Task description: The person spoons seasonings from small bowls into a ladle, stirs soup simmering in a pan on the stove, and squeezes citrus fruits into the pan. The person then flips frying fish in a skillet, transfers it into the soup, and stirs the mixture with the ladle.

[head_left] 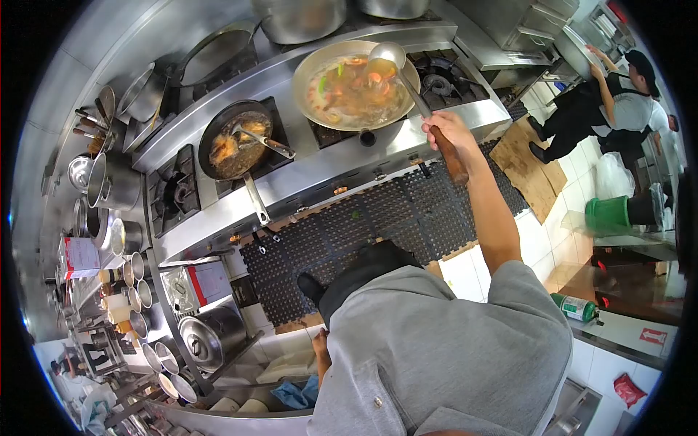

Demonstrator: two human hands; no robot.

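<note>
My right hand [448,131] is closed around the wooden handle of a long ladle [416,97]. The ladle's metal bowl rests in a wide pan [305,102] of bubbling broth, with orange, red and green pieces in it. To the left, a dark frying pan [207,145] holds golden pieces [225,148] in dark bubbling oil. A metal utensil [278,148] lies across that pan, and neither hand touches it. Low beside my body hangs my left hand [321,340], near the lower shelf; its fingers are too small and hidden to read.
The steel stove [320,161] has bare burners at its left [178,190] and right [440,81]. Large pots [302,18] stand behind. A lidded stockpot [207,341] and several containers are at left. A co-worker [618,102] stands at right near a green bucket [608,213]. Black mats [342,254] cover the floor.
</note>
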